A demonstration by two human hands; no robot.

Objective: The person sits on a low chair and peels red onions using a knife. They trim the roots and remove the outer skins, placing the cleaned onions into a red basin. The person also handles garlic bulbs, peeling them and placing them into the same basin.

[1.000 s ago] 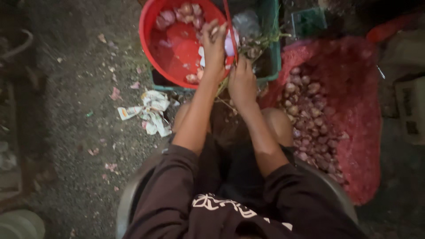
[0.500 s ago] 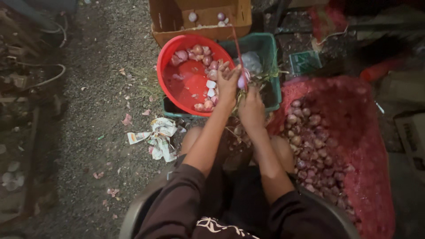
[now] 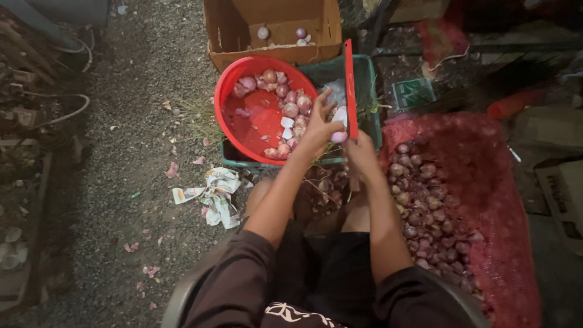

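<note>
Red mesh sack (image 3: 486, 200) spread on the gravel ground, heaped with unpeeled purple shallots (image 3: 419, 200), at the person's right. Round red plastic basin (image 3: 243, 121) with peeled shallots sits on a green plastic crate (image 3: 367, 91); brown cardboard box (image 3: 273, 30) behind it. Compared with half a second ago the view has tilted up, so the box shows more fully and the basin sits lower in frame. Left hand (image 3: 319, 124) has shifted off the basin rim, fingers pinched round one pale peeled shallot (image 3: 340, 118). Right hand (image 3: 359, 157) is closed on a red-handled knife (image 3: 350, 85), blade upright. Crumpled paper (image 3: 212, 197) lies by the left knee.
</note>
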